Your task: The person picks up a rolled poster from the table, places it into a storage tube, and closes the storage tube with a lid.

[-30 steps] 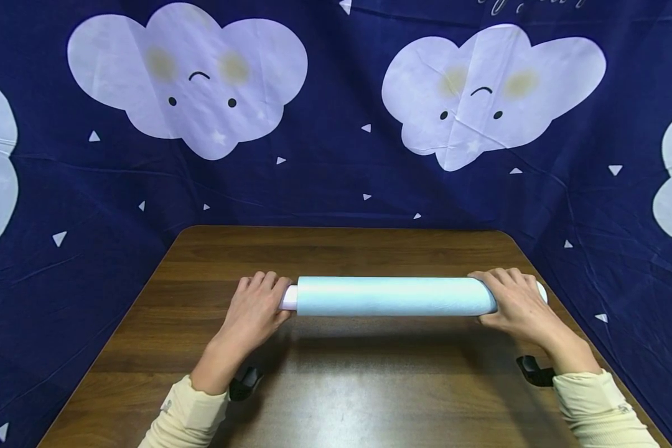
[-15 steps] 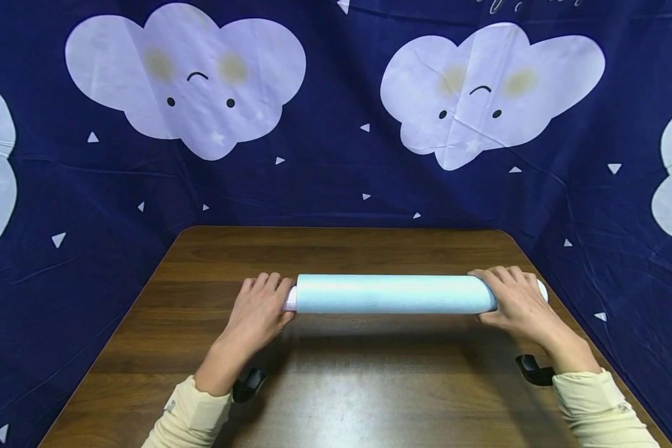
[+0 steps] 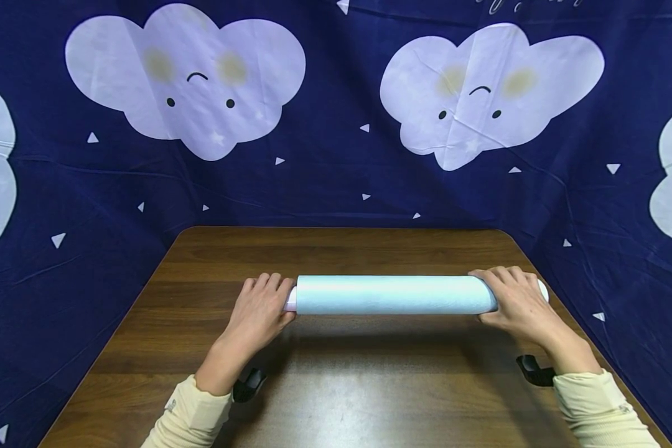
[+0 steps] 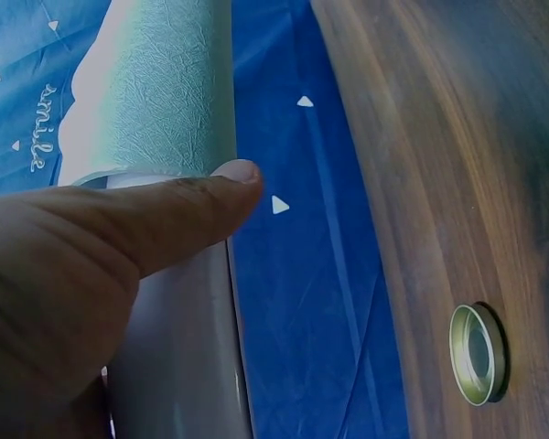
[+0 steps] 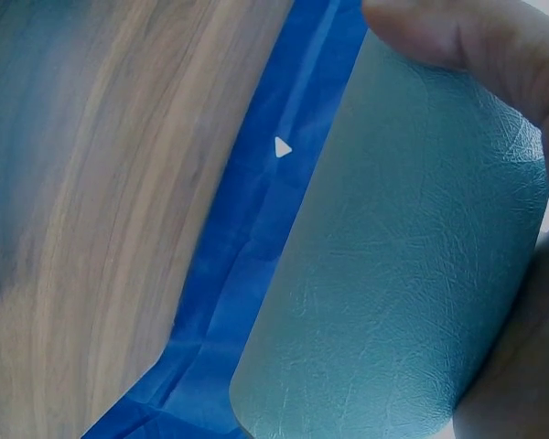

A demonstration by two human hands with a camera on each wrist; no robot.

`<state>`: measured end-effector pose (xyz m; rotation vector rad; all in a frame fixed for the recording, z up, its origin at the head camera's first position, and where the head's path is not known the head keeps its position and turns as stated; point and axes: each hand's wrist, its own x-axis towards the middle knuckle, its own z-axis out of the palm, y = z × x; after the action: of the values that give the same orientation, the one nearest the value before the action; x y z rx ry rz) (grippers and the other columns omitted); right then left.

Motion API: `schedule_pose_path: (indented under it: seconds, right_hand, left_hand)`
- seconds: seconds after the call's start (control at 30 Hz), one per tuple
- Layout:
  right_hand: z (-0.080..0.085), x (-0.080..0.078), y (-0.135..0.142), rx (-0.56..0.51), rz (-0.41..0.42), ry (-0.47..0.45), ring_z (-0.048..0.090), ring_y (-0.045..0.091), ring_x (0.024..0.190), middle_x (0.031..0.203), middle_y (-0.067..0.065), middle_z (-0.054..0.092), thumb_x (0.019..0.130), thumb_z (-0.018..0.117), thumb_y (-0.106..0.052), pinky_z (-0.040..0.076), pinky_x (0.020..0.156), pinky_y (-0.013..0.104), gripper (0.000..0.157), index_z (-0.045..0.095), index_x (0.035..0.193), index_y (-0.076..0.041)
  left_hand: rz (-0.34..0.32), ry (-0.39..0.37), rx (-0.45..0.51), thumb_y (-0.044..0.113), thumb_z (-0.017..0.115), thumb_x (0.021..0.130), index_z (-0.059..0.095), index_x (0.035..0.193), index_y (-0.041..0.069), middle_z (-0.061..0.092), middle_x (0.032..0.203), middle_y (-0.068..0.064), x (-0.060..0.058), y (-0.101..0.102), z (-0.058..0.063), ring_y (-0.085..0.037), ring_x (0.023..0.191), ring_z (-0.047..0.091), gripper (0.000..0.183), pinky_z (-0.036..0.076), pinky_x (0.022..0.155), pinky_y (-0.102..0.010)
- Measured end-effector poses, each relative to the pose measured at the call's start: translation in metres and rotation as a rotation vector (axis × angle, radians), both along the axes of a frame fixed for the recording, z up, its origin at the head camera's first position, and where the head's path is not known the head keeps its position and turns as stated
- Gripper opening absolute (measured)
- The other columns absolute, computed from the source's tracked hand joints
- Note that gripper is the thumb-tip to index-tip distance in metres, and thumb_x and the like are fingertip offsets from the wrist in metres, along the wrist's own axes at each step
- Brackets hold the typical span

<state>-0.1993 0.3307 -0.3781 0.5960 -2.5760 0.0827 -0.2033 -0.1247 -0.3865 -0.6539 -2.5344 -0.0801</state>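
A light blue sheet with a creased, leather-like surface (image 3: 392, 295) is rolled into a long tube, lying level above the table in the head view. A white inner tube (image 3: 292, 300) sticks out of its left end, and a rounded white end (image 3: 544, 291) shows past the right hand. My left hand (image 3: 259, 311) grips the white tube right at the sheet's left edge; in the left wrist view the thumb (image 4: 188, 212) lies across that edge. My right hand (image 3: 516, 305) grips the right end of the blue roll, over the sheet's rounded corner (image 5: 256, 398).
Below is a brown wooden table (image 3: 341, 386). On it, in the left wrist view, lies a round gold-coloured lid (image 4: 478, 355). Dark blue cloth with clouds (image 3: 336, 186) hangs behind and at both sides. A black strap piece (image 3: 249, 384) shows under each wrist.
My left hand has shifted slightly right along the white tube, so less of the tube shows. The roll has risen very slightly; my right hand has stayed in place.
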Motion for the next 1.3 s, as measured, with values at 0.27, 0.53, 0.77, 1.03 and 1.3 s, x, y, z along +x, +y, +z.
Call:
schedule_pose_path:
  seconds: [0.27, 0.53, 0.77, 1.03, 1.3]
  right_hand:
    - [0.000, 0.000, 0.000, 0.006, 0.001, -0.011, 0.052, 0.037, 0.095, 0.103, 0.012, 0.062, 0.051, 0.085, -0.026, 0.035, 0.074, 0.051, 0.076, 0.056, 0.120, -0.014]
    - [0.000, 0.001, -0.001, 0.007, 0.002, -0.005, 0.053, 0.037, 0.095, 0.103, 0.011, 0.063, 0.050, 0.086, -0.026, 0.035, 0.074, 0.051, 0.076, 0.056, 0.120, -0.014]
    - [0.000, 0.002, -0.001, 0.005, 0.014, -0.001, 0.053, 0.038, 0.095, 0.102, 0.012, 0.063, 0.050, 0.086, -0.026, 0.034, 0.074, 0.052, 0.077, 0.056, 0.120, -0.014]
    - [0.000, 0.001, 0.000, 0.004, 0.004, -0.007, 0.053, 0.037, 0.095, 0.102, 0.011, 0.063, 0.050, 0.087, -0.027, 0.034, 0.075, 0.051, 0.077, 0.056, 0.119, -0.015]
    - [0.001, 0.002, 0.001, 0.005, 0.009, -0.001, 0.053, 0.038, 0.094, 0.102, 0.013, 0.063, 0.050, 0.086, -0.026, 0.034, 0.074, 0.052, 0.077, 0.055, 0.120, -0.014]
  left_hand:
    - [0.011, -0.013, -0.003, 0.033, 0.082, 0.068, 0.060, 0.109, 0.012, 0.062, 0.093, -0.005, 0.001, 0.000, 0.001, -0.025, 0.089, 0.056, 0.051, 0.042, 0.079, -0.042]
    - [0.012, -0.006, -0.004, 0.031, 0.081, 0.069, 0.060, 0.108, 0.013, 0.063, 0.093, -0.005, 0.001, -0.001, 0.001, -0.025, 0.089, 0.057, 0.048, 0.042, 0.079, -0.042]
    - [0.015, -0.017, 0.005, 0.034, 0.082, 0.069, 0.061, 0.109, 0.013, 0.063, 0.094, -0.005, 0.001, -0.002, 0.002, -0.025, 0.090, 0.057, 0.049, 0.042, 0.078, -0.042]
    - [0.029, -0.050, 0.022, 0.041, 0.082, 0.068, 0.060, 0.113, 0.014, 0.063, 0.099, -0.006, 0.002, -0.008, 0.004, -0.027, 0.095, 0.056, 0.057, 0.041, 0.078, -0.042]
    - [0.013, -0.036, 0.060, 0.041, 0.083, 0.065, 0.060, 0.114, 0.014, 0.062, 0.102, -0.007, 0.004, -0.017, 0.007, -0.028, 0.096, 0.056, 0.061, 0.042, 0.080, -0.045]
